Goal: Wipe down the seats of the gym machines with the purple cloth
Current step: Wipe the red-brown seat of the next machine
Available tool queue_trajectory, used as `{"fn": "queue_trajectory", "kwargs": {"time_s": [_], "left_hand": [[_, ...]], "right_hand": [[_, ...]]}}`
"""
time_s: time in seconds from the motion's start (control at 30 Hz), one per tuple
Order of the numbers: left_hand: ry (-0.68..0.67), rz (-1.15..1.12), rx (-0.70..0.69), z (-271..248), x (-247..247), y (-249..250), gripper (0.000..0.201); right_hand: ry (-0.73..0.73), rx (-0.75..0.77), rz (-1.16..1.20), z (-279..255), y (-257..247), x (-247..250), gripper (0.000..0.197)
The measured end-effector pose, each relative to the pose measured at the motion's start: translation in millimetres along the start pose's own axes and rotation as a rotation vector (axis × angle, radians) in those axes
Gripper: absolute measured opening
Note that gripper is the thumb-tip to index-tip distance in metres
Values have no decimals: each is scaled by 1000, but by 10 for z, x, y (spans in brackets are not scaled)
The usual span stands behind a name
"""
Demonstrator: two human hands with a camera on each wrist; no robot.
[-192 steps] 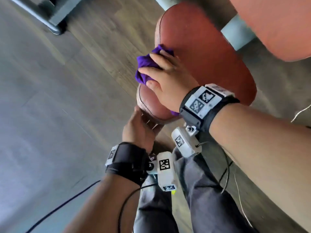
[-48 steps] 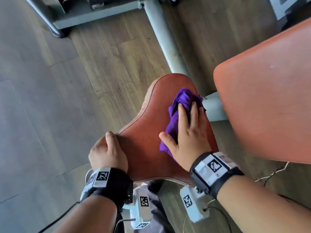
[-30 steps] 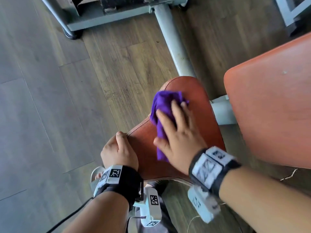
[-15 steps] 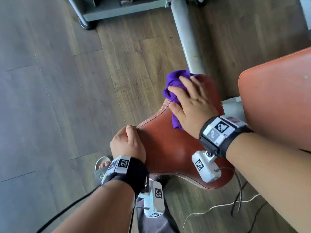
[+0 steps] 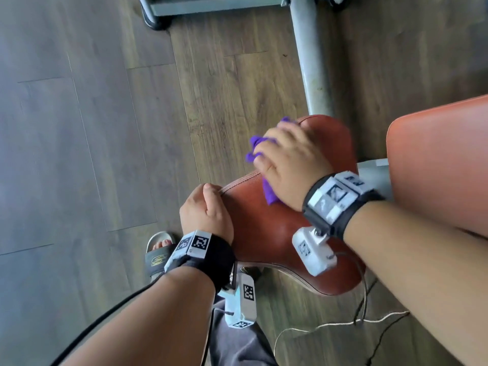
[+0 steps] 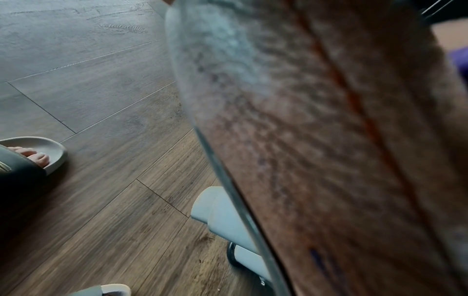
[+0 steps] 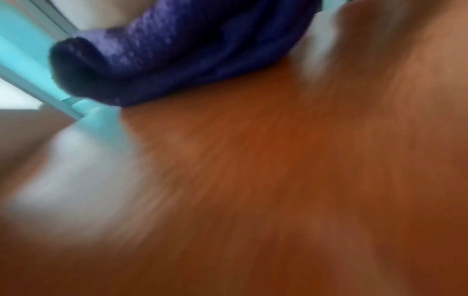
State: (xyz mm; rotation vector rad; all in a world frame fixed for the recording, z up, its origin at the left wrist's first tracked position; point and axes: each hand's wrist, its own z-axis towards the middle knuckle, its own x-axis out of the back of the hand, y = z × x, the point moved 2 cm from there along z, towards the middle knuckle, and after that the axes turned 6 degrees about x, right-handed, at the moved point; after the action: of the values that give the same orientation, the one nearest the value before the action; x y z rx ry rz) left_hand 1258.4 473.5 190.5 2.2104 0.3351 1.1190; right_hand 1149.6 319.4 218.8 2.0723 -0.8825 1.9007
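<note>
The wooden floor (image 5: pixel 227 88) took up most of the head view, its planks running under everything else. On it stood the brown seat (image 5: pixel 266 233), the landmark here, narrow at its far end and wide toward the person. Right of the seat rose a larger orange pad (image 5: pixel 443 159), and beyond the seat's far tip a grey metal post (image 5: pixel 313 62) ran away across the floor. The right hand (image 5: pixel 289 165) lay palm down on the far, narrow part of the seat, fingers close together and curved over the purple cloth (image 5: pixel 254 149), pressing it onto the left edge there; bunched cloth showed past the fingertips and below the thumb. In the blurred right wrist view the cloth (image 7: pixel 177 52) sat directly on the seat's surface (image 7: pixel 278 190). The left hand (image 5: pixel 206 212) gripped the seat's left rim nearer the person, thumb along the stitched edge; its other fingers were hidden beneath. Left of the seat, a sandalled foot (image 5: pixel 158 249) stood on the floor.
</note>
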Motion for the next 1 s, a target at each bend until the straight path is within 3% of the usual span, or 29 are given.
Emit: {"fn": "queue_trajectory", "kwargs": {"time_s": [0.1, 0.2, 0.27, 0.37, 0.4, 0.57, 0.67, 0.73, 0.87, 1.0], "left_hand": [[7, -11, -1, 1, 2, 12, 40], [-11, 22, 2, 15, -3, -5, 41], [-25, 41, 2, 24, -3, -5, 43], [-29, 43, 10, 12, 4, 3, 40], [-32, 51, 13, 8, -1, 5, 39], [-32, 82, 28, 15, -12, -1, 41], [-26, 93, 16, 7, -4, 11, 38], [-23, 98, 13, 1, 0, 20, 38], [-12, 101, 12, -9, 1, 24, 39], [-6, 97, 10, 1, -3, 3, 39]], "right_hand": [[-26, 161, 87, -222, -394, -66, 39], [-50, 243, 51, -148, -140, -34, 39], [-24, 124, -13, 53, 255, -8, 40], [-38, -189, -20, 252, 656, 57, 50], [-52, -197, -35, 251, 632, 53, 49], [-94, 208, 35, -75, -41, -38, 44], [-89, 278, 78, -59, 15, -61, 46], [-36, 181, 74, 29, 239, -28, 47], [85, -154, 87, 128, 697, 57, 42], [86, -174, 105, 21, 662, 52, 59]]}}
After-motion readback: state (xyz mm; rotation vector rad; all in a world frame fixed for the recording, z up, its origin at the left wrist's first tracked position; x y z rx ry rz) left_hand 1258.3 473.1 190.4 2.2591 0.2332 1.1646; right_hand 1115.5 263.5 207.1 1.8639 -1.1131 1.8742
